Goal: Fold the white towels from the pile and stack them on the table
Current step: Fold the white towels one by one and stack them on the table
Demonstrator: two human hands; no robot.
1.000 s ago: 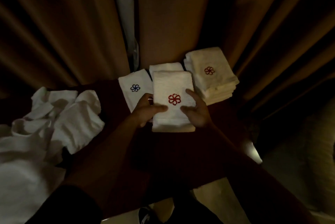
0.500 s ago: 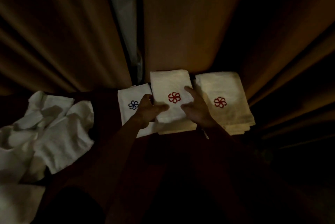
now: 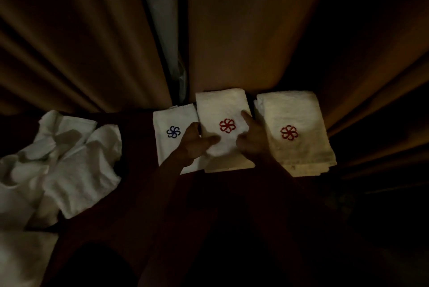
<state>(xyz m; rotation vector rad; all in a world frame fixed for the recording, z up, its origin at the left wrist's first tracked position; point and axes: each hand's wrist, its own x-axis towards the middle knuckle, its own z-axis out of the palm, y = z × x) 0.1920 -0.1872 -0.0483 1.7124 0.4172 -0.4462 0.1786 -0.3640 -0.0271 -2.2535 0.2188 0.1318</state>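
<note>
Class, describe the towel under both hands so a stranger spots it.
Below the brown curtains, folded towels line the table. The middle towel lies between the blue-emblem towel and the right stack. Only its red emblem sits between the left hand and right hand.

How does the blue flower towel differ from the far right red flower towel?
The blue-flower towel has a blue emblem; the far-right towel has a red one. The blue-flower towel looks whiter and narrower, the far-right towel creamier and wider. The far-right towel tops a stack with layered edges showing; the blue-flower towel shows none. Both are folded rectangles, emblem up.
</note>
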